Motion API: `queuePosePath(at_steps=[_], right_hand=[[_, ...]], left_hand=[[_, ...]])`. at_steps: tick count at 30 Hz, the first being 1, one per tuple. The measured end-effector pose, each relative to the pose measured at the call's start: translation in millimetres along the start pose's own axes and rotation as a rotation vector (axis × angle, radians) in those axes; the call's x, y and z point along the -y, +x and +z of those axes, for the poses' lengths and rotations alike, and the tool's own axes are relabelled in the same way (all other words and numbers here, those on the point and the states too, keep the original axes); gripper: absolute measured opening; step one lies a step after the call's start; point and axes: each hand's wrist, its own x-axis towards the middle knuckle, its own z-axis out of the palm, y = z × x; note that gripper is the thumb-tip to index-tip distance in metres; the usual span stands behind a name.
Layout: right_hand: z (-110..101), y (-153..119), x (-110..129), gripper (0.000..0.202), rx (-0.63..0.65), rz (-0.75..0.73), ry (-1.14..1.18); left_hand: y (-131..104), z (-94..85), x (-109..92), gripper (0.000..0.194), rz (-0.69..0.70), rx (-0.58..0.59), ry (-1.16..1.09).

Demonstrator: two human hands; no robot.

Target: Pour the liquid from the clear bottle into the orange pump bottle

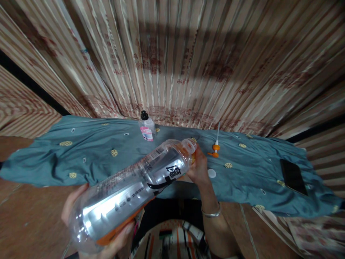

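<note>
A large clear plastic bottle (140, 183) with a silver and orange label and black characters lies slanted across the middle, its base toward me at the left. My left hand (118, 241) is closed around its lower end, fingers and thumb on opposite sides. At the narrow neck, my right hand (199, 165) is closed against the bottle; most of its fingers are hidden, and a patch of orange shows beside them. The mouth appears uncapped. An orange pump dispenser top (215, 147) with a long pale tube lies to the right, near a white disc (212, 173).
A small clear bottle (147, 127) with a black cap and pink label stands behind the large one. A black phone (293, 176) lies at the right. Teal patterned cloth (99, 162) covers the narrow table, and striped curtains (172, 64) hang close behind and around it.
</note>
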Motion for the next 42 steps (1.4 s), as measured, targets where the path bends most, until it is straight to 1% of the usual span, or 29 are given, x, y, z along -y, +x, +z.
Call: queuePosePath(at_steps=[1, 4, 6, 9, 11, 17, 21, 25, 29, 33, 35, 39, 42], right_hand=[[0, 0, 0, 0.058, -0.002, 0.004, -0.004], [1, 0, -1, 0.058, -0.004, 0.019, -0.010], [1, 0, -1, 0.056, -0.005, 0.020, -0.003], [1, 0, -2, 0.053, 0.001, 0.023, -0.007], [2, -1, -2, 0.054, 0.003, 0.028, -0.012], [1, -2, -2, 0.055, -0.007, 0.003, -0.006], [1, -1, -1, 0.056, 0.007, 0.020, -0.039], [2, -1, -1, 0.054, -0.015, 0.020, -0.016], [3, -1, -1, 0.053, -0.015, -0.004, -0.016], [3, -2, -3, 0.051, -0.024, -0.038, 0.002], [3, -2, -4, 0.052, -0.026, -0.044, 0.001], [4, -2, -5, 0.051, -0.037, -0.043, 0.017], [4, -3, -4, 0.051, -0.047, -0.043, 0.031]], left_hand=[[1, 0.0, 1, 0.102, 0.007, -0.001, 0.008], [5, 0.3, 5, 0.101, 0.110, -0.037, 0.036], [6, 0.0, 5, 0.102, 0.143, -0.046, 0.053], [4, -1.5, 2, 0.100, 0.045, -0.008, 0.055], [2, -2.4, -1, 0.099, 0.012, 0.002, 0.052], [0, -0.9, -4, 0.097, -0.010, 0.000, 0.028], [-1, 0.8, -4, 0.098, -0.034, 0.006, -0.005], [-4, 0.8, -2, 0.097, -0.043, 0.000, -0.007], [-4, -1.3, -2, 0.098, -0.034, -0.021, 0.012], [-1, -3.1, 0, 0.103, -0.040, 0.004, -0.002], [0, -2.6, 5, 0.103, -0.012, -0.005, -0.026], [2, -0.4, 21, 0.110, 0.158, -0.034, -0.042], [2, -0.4, 28, 0.111, 0.198, -0.016, -0.025]])
